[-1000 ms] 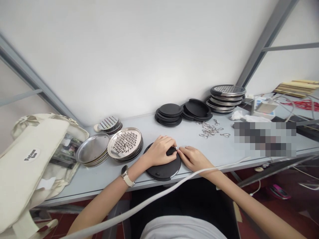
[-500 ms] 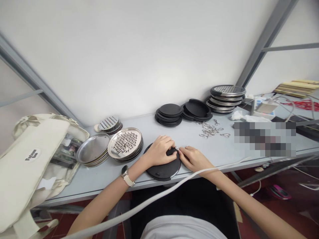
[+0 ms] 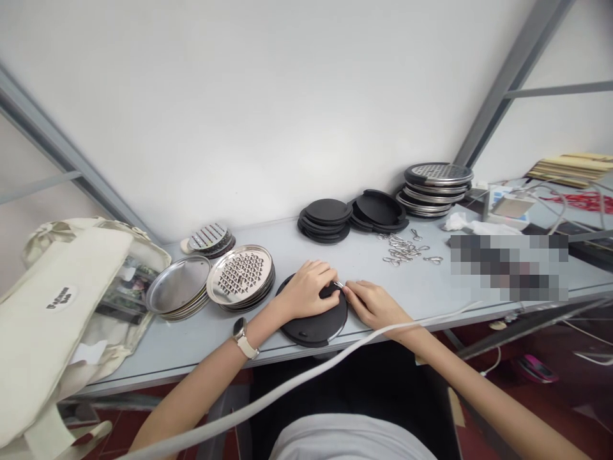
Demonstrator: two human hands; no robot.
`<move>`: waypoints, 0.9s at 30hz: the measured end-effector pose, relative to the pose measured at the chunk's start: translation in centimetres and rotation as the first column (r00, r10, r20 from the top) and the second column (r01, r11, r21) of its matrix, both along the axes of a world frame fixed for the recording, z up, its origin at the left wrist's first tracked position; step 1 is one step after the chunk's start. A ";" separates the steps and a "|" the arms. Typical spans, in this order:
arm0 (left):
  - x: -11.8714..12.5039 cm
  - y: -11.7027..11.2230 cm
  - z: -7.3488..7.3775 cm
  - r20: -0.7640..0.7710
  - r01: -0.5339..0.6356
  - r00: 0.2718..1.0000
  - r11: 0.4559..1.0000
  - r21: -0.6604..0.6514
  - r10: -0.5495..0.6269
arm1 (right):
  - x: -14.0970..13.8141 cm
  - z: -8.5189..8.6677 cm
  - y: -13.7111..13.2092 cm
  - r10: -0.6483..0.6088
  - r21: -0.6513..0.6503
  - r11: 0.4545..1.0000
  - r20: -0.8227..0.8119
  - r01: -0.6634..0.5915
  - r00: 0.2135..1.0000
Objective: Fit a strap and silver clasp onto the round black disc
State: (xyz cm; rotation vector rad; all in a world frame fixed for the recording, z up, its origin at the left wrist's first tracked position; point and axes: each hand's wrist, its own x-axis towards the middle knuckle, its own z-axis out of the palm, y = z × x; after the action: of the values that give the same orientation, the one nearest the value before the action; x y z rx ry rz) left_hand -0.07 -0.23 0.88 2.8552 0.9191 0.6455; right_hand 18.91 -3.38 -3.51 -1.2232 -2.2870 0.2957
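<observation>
A round black plastic lid or base [image 3: 313, 327] lies at the front edge of the desk. My left hand [image 3: 306, 291] is closed over its upper part, with fingers and thumb at the rim. At the lid's upper right edge, my right hand [image 3: 376, 303] pinches a small shiny metal clip [image 3: 338, 285]; whether it is fixed to the lid is hidden by my fingers. Several similar loose metal clips [image 3: 405, 248] lie scattered farther back on the right. Just left of the lid stands a stack of round metal grater plates [image 3: 242, 276].
Plain metal discs [image 3: 179, 284] and small grater plates [image 3: 209, 237] are on the left, beside a cream bag [image 3: 62, 300]. Black round parts [image 3: 328, 211] and black trays [image 3: 378, 207] stand at the back. Assembled graters [image 3: 438, 174] are stacked behind the clips. A white cable [image 3: 306, 370] crosses before my arms.
My right fingertips have shifted slightly right, and the metal clip they pinch is tilted differently. The left hand stays on the black lid.
</observation>
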 end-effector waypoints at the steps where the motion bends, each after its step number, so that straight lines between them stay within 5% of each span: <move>1: 0.0 0.0 0.0 0.002 -0.001 1.000 1.000 -0.003 0.001 | 0.0 0.0 0.0 0.003 -0.007 1.000 -0.015 -0.003 1.000; 9: 0.0 0.1 0.0 0.008 0.020 1.000 1.000 -0.020 -0.019 | 0.0 0.2 -0.1 0.008 -0.038 0.999 -0.054 -0.010 0.999; 18: 0.0 0.2 -0.1 0.027 0.061 0.998 0.997 -0.048 -0.060 | -0.1 -0.5 -0.6 0.003 0.120 0.993 0.050 -0.009 0.999; 27: 0.0 0.3 -0.3 0.039 0.029 0.999 0.999 -0.041 -0.028 | -0.1 -0.1 0.0 0.008 -0.052 0.999 -0.029 -0.010 1.000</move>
State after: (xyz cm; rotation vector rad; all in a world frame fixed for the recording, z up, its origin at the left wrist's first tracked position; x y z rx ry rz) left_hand -0.10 0.07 0.55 2.8041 0.8742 0.6677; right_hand 18.86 -3.37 -3.65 -1.2268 -2.2743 0.3761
